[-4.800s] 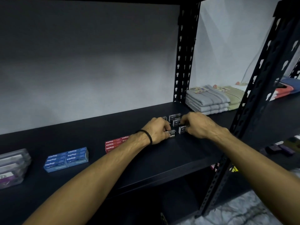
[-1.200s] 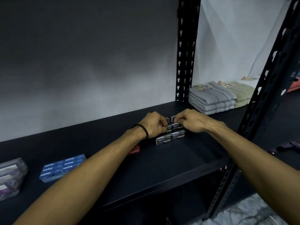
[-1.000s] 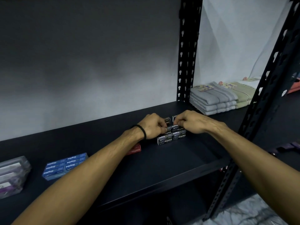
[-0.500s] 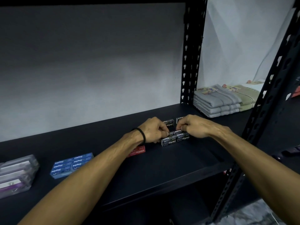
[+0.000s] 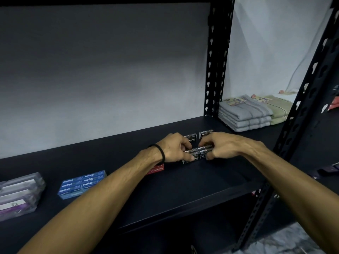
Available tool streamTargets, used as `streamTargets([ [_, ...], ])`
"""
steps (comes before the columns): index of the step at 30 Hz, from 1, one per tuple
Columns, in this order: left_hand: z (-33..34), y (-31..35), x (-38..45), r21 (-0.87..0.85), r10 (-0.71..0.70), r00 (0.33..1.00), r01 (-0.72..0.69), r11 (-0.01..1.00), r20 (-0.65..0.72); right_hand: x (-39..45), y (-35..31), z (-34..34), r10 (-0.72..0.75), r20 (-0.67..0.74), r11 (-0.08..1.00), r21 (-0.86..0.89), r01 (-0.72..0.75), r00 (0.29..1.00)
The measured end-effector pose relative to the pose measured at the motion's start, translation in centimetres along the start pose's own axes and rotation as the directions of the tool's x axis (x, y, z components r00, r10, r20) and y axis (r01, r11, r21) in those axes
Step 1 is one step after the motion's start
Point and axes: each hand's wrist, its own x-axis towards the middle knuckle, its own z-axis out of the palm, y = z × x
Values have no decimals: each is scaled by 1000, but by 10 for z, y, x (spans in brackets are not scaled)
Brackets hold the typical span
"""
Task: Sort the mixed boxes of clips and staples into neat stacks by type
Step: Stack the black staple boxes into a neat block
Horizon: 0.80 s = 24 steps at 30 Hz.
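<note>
A small stack of black staple boxes (image 5: pixel 199 153) sits on the black shelf (image 5: pixel 183 187). My left hand (image 5: pixel 174 148) grips the stack's left end and my right hand (image 5: pixel 222 145) grips its right end, fingers curled over the top boxes. Two more black staple boxes (image 5: pixel 206 133) stand just behind, apart from the stack. A red staple box (image 5: pixel 156 169) lies partly hidden under my left wrist. Blue staple boxes (image 5: pixel 82 182) form a flat stack further left. Clear plastic boxes (image 5: pixel 18 193) are piled at the far left.
Folded grey and green towels (image 5: pixel 247 114) lie on the neighbouring shelf at the right. Black perforated uprights (image 5: pixel 216 61) stand at the back and at the front right (image 5: pixel 300 110). A grey wall closes the back.
Both hands have stayed on the black stack, pressing it together; the stack now sits a little nearer the red box. The camera has shifted slightly.
</note>
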Motion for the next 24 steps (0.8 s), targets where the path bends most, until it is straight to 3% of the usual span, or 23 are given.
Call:
streamTargets([
  [24,6,-1,-3,31,-13,999,14,999,-53,5,-8,8,-72,-63,997,-36,70,995],
])
